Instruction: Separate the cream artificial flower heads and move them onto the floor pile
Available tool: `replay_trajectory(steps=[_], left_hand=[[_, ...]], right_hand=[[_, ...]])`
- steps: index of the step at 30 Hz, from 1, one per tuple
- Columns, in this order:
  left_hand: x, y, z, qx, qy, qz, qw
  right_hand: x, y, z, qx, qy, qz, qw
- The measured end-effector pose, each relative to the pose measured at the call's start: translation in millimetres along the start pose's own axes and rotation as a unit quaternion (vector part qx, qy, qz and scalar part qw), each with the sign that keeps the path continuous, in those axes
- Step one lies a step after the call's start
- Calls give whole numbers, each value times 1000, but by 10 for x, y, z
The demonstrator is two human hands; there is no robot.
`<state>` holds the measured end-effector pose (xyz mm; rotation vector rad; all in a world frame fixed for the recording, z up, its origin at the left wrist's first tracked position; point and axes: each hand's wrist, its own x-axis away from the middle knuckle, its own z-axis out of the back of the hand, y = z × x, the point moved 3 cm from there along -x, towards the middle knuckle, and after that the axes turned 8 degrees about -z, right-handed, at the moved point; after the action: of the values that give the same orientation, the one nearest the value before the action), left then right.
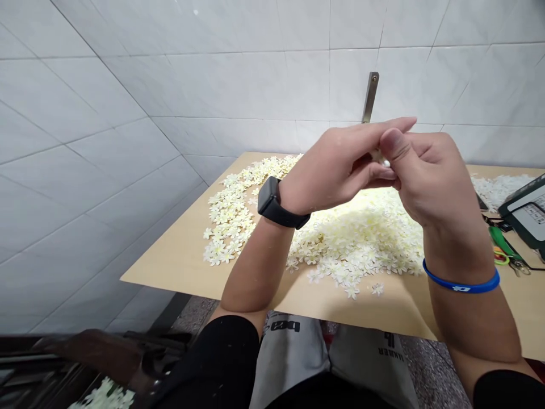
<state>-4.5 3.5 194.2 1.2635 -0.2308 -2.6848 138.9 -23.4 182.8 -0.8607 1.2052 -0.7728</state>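
Observation:
My left hand (pixel 336 165), with a black watch on its wrist, meets my right hand (pixel 430 176) above the table. Both are closed, fingers bent and thumbs pressed in. Between them a small pale piece (pixel 383 159) shows, mostly hidden by the fingers; its kind is unclear. Below the hands lies a wide heap of artificial flower heads (pixel 361 238), white with yellow centres. A looser band of the same flower heads (pixel 230 221) curves along the left. One single flower head (pixel 377 289) lies apart near the front edge.
The tan tabletop (pixel 179 255) reaches the tiled wall, where a metal bracket (pixel 370 96) is fixed. At right are a dark box (pixel 528 210), a green strap with keys (pixel 502 241) and white petals (pixel 496 190). More flowers (pixel 104 396) sit low at left.

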Motion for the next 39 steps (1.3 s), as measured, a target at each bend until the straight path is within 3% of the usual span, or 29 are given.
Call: replay_trajectory(steps=[2, 7, 12, 15, 20, 22, 26, 29, 32, 36, 39], left_hand=[[15, -23, 13, -49, 21, -37, 998], [40, -25, 67, -101, 71, -26, 992], [35, -19, 81, -125, 55, -16, 991], [6, -41, 24, -93, 44, 28, 994], [-35, -99, -77, -54, 29, 45, 997], [-28, -136, -75, -45, 35, 50, 997], [-4, -147, -17, -28, 94, 28, 995], [-7, -118, -14, -50, 87, 55, 993], [-25, -78, -58, -83, 45, 24, 995], [-12, -141, -104, -146, 36, -25, 988], [19, -194, -91, -151, 68, -32, 986]], right_hand=[[-17, 38, 9, -34, -38, -33, 998], [-74, 133, 111, -48, -94, -105, 989], [-113, 162, 136, -48, -127, -118, 984], [-102, 112, 146, -17, -97, -66, 993], [-38, 51, 105, 82, 27, -19, 996], [-38, 68, 80, 35, 18, -13, 999], [-89, 152, 106, -26, -60, -58, 996], [-128, 209, 146, -48, -81, -89, 992], [-144, 237, 116, -61, -51, -71, 994], [-132, 219, 69, -27, 44, -8, 999], [-137, 221, 84, -43, -11, -38, 998]])
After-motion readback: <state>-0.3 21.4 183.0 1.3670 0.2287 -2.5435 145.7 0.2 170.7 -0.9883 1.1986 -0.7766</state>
